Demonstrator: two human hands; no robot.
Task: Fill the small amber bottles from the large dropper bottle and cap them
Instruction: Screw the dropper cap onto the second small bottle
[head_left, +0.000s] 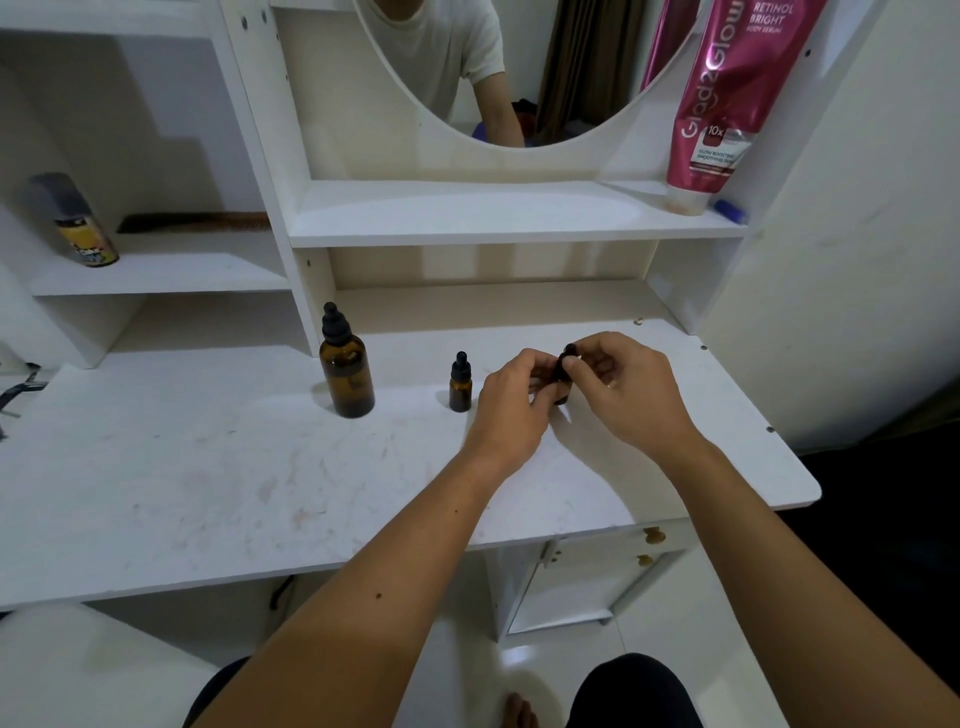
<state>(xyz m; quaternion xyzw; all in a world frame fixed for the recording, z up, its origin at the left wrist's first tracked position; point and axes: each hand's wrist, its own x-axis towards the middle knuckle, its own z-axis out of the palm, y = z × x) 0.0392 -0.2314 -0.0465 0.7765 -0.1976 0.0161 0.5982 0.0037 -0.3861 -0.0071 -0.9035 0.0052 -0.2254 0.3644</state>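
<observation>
The large amber dropper bottle (347, 376) stands upright with its black dropper cap on, at the back left of the white desk (208, 467). A small amber bottle (460, 387) with a black dropper cap stands to its right. A second small amber bottle (562, 382) is held just above the desk between both hands. My left hand (511, 400) grips its body. The fingers of my right hand (626, 387) pinch its black dropper cap (569, 352) at the top. The hands hide most of this bottle.
A shelf above the desk carries a pink tube (727, 104) and a small blue item (730, 210). A spray can (78, 223) and a comb (192, 223) lie on the left shelf. An oval mirror (493, 67) hangs behind. The desk's right edge is rounded.
</observation>
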